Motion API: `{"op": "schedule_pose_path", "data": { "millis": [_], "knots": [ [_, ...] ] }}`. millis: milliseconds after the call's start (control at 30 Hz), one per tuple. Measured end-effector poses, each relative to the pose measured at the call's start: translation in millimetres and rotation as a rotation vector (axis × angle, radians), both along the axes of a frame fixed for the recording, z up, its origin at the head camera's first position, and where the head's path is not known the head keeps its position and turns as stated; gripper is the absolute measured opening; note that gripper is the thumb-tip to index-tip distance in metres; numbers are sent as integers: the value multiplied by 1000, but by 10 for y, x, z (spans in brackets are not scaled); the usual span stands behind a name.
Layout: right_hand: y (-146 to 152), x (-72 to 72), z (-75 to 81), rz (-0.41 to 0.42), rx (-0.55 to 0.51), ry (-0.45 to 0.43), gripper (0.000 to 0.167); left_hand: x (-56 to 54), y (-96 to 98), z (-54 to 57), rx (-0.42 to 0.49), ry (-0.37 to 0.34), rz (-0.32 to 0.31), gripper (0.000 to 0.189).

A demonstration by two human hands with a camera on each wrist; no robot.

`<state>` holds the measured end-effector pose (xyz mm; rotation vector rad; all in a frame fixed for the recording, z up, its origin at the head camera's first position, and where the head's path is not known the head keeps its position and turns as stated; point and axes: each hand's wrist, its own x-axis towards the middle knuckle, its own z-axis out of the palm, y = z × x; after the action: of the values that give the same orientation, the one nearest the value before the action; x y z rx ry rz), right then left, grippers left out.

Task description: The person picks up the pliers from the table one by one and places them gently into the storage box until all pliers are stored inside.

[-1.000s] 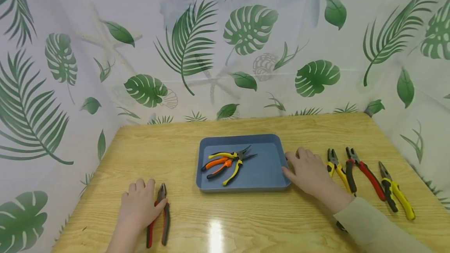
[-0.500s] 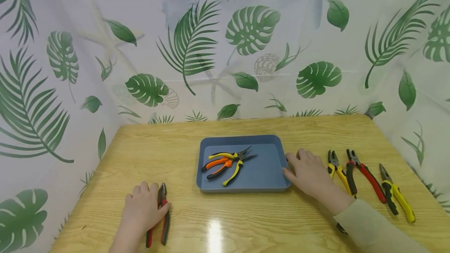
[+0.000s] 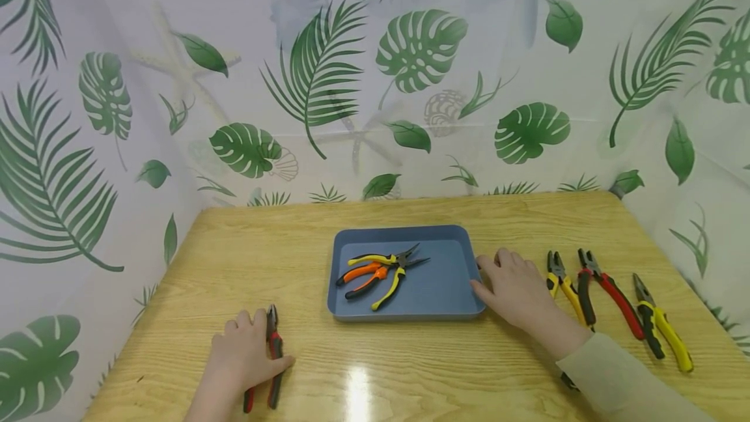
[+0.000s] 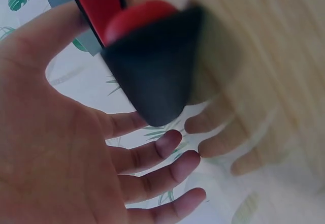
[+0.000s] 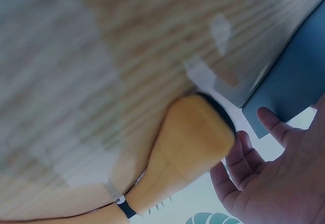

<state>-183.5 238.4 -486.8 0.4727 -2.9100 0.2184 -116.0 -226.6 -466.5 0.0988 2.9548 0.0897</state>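
- Bkgd: white printed cloth w/ green leaves [image 3: 363,83] behind a pale wood-grain surface [image 3: 275,246].
- L hand [image 3: 237,353]: fingers spread & nearly straight, gripping nothing; thumb lies across the handles of red-and-black metal-nosed pliers [image 3: 277,347], nose pointing away. Contact unclear. Pliers on surface, left of tray; handles toward person, so prob. easy to take up.
- R hand [image 3: 515,288]: fingers loosely bent, not clamped; thumb & index at right edge of shallow blue rectangular tray [image 3: 442,288], prob. to stop it sliding.
- In tray, left/centre: yellow-and-black long-nosed pliers [image 3: 400,272] crossing orange-and-black pliers [image 3: 379,273]; overlap hides the orange pair's nose, partly at least. Right half bare, so there's room.
- Just beyond R hand, on surface, approx. a row: yellow-and-black blunt-nosed pliers [image 3: 569,292], bright red-and-black pliers [image 3: 620,301], then yellow-and-black pointed pliers [image 3: 646,308]. All noses away; looks like a deliberate layout, pairs kept separate.
- By pale sleeve [image 3: 621,370]: dark item [image 3: 568,381], mostly hidden, can't ID.
- R-wrist view: big yellow handle [image 5: 188,153] near the hand; can't tell which pair.
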Motion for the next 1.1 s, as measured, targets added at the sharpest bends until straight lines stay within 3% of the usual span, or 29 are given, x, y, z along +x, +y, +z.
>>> {"op": "schedule_pose_path", "data": {
  "millis": [533,900,1100],
  "knots": [
    [-5,11,8,2,-6,-2,44,-19,52,32,59,-52,13,86],
    [5,15,-3,10,-10,7,43,-22,47,25,91,-82,35,89],
    [9,8,-19,1,1,0,42,-3,38,16,122,-103,52,76]
  ]
}}
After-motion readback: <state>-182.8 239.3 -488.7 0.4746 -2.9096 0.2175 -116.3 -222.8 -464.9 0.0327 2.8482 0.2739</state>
